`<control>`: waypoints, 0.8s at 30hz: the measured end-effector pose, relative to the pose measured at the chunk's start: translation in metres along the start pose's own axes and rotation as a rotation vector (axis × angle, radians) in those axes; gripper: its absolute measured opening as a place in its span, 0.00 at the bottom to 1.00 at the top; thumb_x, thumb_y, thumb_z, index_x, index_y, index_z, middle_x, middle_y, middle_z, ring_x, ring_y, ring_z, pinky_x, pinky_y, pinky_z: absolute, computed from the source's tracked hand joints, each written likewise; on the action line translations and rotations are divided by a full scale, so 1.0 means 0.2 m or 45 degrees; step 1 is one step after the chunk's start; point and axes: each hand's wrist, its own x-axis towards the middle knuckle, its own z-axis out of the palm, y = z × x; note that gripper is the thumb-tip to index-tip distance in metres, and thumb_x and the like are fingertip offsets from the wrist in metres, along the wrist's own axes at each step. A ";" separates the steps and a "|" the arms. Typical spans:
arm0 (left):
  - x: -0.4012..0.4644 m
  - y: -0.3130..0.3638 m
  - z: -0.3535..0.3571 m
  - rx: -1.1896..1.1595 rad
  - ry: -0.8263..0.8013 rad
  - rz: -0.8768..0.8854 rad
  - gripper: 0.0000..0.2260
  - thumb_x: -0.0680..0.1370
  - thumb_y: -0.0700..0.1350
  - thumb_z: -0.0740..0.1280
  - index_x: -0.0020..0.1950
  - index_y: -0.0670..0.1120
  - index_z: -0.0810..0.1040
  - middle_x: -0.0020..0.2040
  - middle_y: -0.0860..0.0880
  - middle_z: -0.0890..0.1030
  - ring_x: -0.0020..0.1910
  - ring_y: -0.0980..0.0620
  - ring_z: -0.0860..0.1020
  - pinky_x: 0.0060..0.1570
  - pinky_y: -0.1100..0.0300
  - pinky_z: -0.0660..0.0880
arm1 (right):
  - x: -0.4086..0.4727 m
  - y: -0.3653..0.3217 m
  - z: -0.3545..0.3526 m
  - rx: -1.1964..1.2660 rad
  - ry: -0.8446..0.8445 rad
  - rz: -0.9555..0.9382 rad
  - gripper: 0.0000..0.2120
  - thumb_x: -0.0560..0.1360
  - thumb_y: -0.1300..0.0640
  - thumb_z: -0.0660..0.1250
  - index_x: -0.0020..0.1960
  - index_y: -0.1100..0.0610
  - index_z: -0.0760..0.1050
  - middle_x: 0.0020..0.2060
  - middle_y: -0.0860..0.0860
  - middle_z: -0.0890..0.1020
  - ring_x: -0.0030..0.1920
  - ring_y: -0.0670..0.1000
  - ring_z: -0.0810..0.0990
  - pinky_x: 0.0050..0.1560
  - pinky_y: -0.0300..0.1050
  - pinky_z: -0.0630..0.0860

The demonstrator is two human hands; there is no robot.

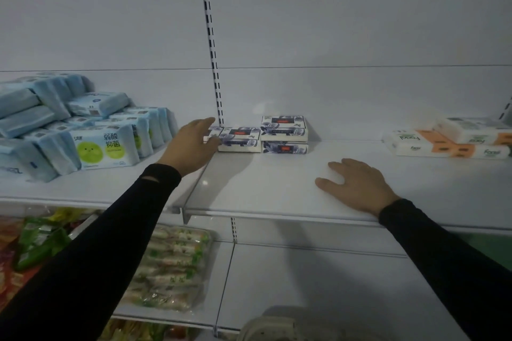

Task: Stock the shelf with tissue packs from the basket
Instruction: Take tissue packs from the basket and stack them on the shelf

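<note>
1. The left hand (191, 147) reaches toward the back of the white metal shelf (277, 188); its fingers are nearly straight and lie on the leftmost white tissue pack with dark blue floral print (214, 134), with the thumb at that pack's front edge. Whether the fingers actually clasp it cannot be told.
2. Just to the right, touching that pack, lies a second floral tissue pack (241, 140), and beside that stands a stack of two more floral packs (284, 134), all against the white back panel (332, 22).
3. The right hand (357, 187) lies flat, palm down, on the bare shelf board, with fingers spread and relaxed, holding nothing.
4. Both arms wear black sleeves (110, 243) and stretch forward from the lower corners.
5. A heap of pale blue wipe packs (69, 130) fills the shelf's left part; white and orange facial tissue packs (448, 142) lie at the far right.
6. A slotted upright (212, 41) divides the back panel.
7. On the lower shelf sit clear-wrapped food packs (171, 266).
8. A pale basket rim (271, 327) shows at the bottom edge, blurred.
</note>
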 end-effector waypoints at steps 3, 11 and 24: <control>-0.23 0.19 -0.05 -0.122 0.083 0.075 0.20 0.81 0.52 0.62 0.73 0.49 0.70 0.70 0.50 0.74 0.68 0.52 0.71 0.65 0.59 0.65 | -0.03 0.01 -0.02 0.247 0.185 -0.118 0.29 0.77 0.39 0.62 0.73 0.54 0.69 0.73 0.53 0.69 0.73 0.52 0.65 0.73 0.45 0.59; -0.83 0.44 0.17 -0.283 -0.003 0.296 0.20 0.79 0.56 0.63 0.68 0.50 0.74 0.64 0.54 0.77 0.62 0.61 0.72 0.59 0.65 0.69 | -0.38 0.04 0.04 0.385 0.742 -0.616 0.21 0.78 0.44 0.62 0.61 0.57 0.79 0.60 0.53 0.80 0.62 0.48 0.76 0.63 0.32 0.66; -1.48 0.35 1.08 -0.127 -0.944 0.101 0.31 0.75 0.65 0.50 0.72 0.50 0.70 0.63 0.49 0.77 0.61 0.49 0.75 0.60 0.59 0.70 | -1.05 0.60 1.02 0.200 -0.170 -0.228 0.29 0.78 0.34 0.53 0.71 0.49 0.70 0.66 0.48 0.74 0.66 0.50 0.73 0.63 0.41 0.69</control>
